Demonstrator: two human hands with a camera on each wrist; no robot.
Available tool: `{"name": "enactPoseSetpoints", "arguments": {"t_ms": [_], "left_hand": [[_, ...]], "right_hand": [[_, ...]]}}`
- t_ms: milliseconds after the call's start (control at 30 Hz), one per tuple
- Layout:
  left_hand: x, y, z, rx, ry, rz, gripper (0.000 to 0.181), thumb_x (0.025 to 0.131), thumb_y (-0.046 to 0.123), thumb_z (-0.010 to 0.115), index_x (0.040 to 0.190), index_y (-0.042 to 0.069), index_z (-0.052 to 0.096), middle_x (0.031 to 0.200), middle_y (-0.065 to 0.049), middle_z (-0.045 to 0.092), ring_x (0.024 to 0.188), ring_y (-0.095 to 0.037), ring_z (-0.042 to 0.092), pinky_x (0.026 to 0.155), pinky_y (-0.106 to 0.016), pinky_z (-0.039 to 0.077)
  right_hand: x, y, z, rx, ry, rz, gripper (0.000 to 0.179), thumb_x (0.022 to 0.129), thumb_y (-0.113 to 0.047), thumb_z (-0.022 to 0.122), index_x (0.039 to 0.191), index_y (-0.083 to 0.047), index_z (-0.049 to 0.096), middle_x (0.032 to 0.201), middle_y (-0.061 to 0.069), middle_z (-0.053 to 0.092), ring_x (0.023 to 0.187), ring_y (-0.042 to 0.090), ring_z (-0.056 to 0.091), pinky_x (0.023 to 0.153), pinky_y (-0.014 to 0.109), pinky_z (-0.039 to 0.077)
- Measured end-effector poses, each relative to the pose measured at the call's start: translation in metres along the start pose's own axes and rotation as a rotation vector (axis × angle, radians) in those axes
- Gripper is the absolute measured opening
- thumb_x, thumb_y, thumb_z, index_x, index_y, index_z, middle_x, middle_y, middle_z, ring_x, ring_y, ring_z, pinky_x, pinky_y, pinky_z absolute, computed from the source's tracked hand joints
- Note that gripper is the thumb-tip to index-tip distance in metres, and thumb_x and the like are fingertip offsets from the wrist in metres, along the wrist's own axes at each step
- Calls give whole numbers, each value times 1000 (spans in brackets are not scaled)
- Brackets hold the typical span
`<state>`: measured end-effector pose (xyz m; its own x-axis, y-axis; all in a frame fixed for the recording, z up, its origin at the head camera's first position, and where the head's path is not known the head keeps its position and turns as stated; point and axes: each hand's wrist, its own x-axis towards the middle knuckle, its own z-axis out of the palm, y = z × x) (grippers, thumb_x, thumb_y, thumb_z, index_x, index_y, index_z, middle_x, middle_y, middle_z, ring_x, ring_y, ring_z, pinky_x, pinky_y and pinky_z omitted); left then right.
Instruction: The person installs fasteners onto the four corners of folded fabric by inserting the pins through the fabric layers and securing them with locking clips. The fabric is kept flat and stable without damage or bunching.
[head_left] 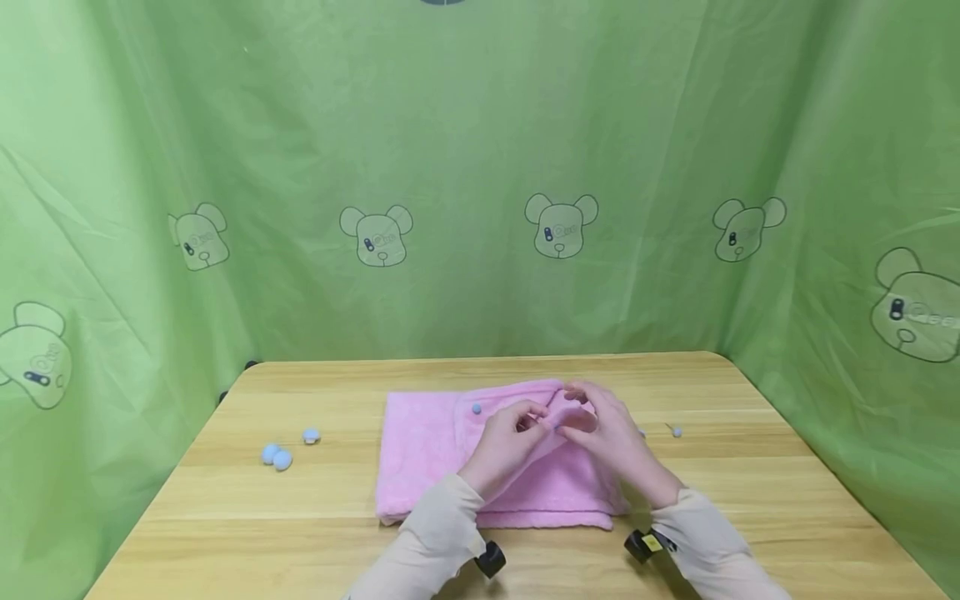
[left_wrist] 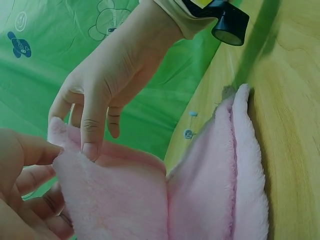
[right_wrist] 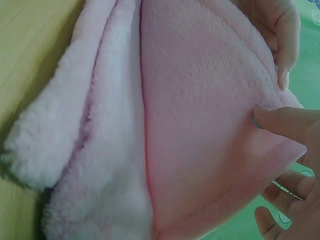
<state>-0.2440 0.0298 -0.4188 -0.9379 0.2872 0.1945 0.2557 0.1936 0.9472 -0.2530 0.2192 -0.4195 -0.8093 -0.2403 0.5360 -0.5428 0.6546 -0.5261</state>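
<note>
A folded pink plush blanket (head_left: 427, 454) lies on the table, its far right part lifted between both hands. My left hand (head_left: 504, 442) pinches the lifted edge; in the left wrist view its thumb and fingertips meet the cloth at the left. The right hand (head_left: 611, 433) grips the raised corner, thumb on one face and fingers behind. Under the right thumb in the right wrist view shows a small blue piece (right_wrist: 258, 121), mostly hidden; its kind is unclear. A blue ball-shaped head (head_left: 476, 408) sits on the blanket left of the hands.
Left of the blanket lie a blue mushroom-shaped fastener (head_left: 311, 435) and two blue rounded caps (head_left: 275, 457). A blue-headed pin (head_left: 677, 432) lies right of the hands, with another blue piece (head_left: 642, 433) partly hidden by the right hand. Green curtains (head_left: 480, 300) surround the wooden table (head_left: 315, 533).
</note>
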Motion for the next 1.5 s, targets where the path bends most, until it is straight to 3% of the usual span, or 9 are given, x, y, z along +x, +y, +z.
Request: {"name": "enactPoseSetpoints", "arguments": {"t_ms": [200, 400, 567, 733, 1033, 1233, 1500], "left_hand": [[-4, 5, 0, 142, -16, 88, 16, 93, 30, 64, 105, 20, 70, 90, 1, 69, 76, -2, 54, 70, -18, 48], [-4, 15, -1, 381, -21, 209, 18, 94, 27, 63, 108, 18, 71, 96, 5, 72, 77, 3, 54, 70, -14, 48], [-6, 20, -7, 412, -54, 185, 20, 95, 33, 60, 109, 22, 70, 93, 8, 70, 76, 1, 54, 68, -15, 47], [-8, 25, -24, 428, -53, 155, 21, 96, 29, 60, 113, 20, 67, 91, 5, 70, 75, -2, 57, 69, -18, 48], [-18, 27, -88, 539, 33, 192, 20, 94, 16, 60, 112, 10, 68, 92, -3, 70, 81, -12, 61, 72, -24, 52], [-26, 9, -142, 580, 136, 71, 18, 92, 16, 63, 107, 9, 69, 91, -4, 69, 82, -14, 61, 73, -30, 53], [-36, -32, -220, 633, 231, -84, 21, 93, 20, 61, 106, 6, 68, 94, -9, 70, 89, -23, 64, 79, -38, 53]], "right_hand": [[-1, 0, 0, -7, -15, -8, 48, 75, -7, 80, 119, -9, 61, 104, 11, 71, 97, 29, 66, 90, 50, 54], [-1, 4, 2, -48, 30, -128, 34, 75, -3, 79, 106, -12, 70, 103, 6, 74, 96, 24, 69, 85, 38, 57], [-2, 7, 2, -57, 86, -233, 30, 71, 0, 80, 96, -14, 73, 94, 1, 74, 90, 17, 67, 83, 30, 56], [-3, 8, 4, -89, 104, -268, 32, 68, 1, 81, 95, -13, 73, 94, 0, 74, 89, 17, 65, 82, 35, 53], [-2, 5, 3, -110, 105, -283, 33, 67, 3, 82, 95, -13, 73, 93, -1, 74, 90, 17, 65, 83, 36, 54], [-2, 4, 2, -106, 99, -275, 33, 68, 4, 81, 95, -12, 73, 93, -1, 73, 90, 17, 65, 82, 35, 56], [-1, 5, 1, -112, 107, -297, 31, 68, 3, 81, 93, -13, 73, 91, -1, 73, 88, 16, 64, 79, 35, 56]]}}
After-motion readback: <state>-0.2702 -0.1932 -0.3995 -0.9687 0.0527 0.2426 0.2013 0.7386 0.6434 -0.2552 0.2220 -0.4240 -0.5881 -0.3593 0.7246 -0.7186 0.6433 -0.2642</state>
